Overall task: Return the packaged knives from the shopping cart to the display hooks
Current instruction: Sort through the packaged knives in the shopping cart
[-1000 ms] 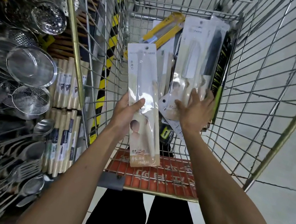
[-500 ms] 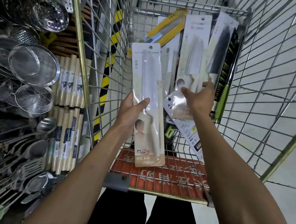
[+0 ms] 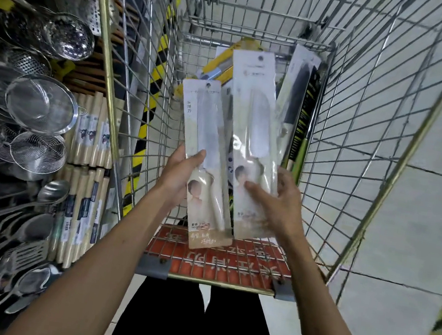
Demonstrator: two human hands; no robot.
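Up close, the left hand (image 3: 179,174) grips a white packaged knife (image 3: 207,171) at its middle, thumb laid across the front and fingers behind. The right hand (image 3: 277,205) holds a second packaged knife (image 3: 251,131) by its lower half, thumb on the front and fingers curled round the right edge. Both packs stand nearly upright, side by side, above the wire shopping cart (image 3: 363,137). Behind them more knives lean against the cart's far end, among them a dark-bladed pack (image 3: 298,92) and a yellow-backed pack (image 3: 224,66); how many lie beneath is hard to tell. Left of the cart hang mesh strainers (image 3: 41,104), with wooden rolling pins (image 3: 91,135) and ladles (image 3: 50,192) beside them.
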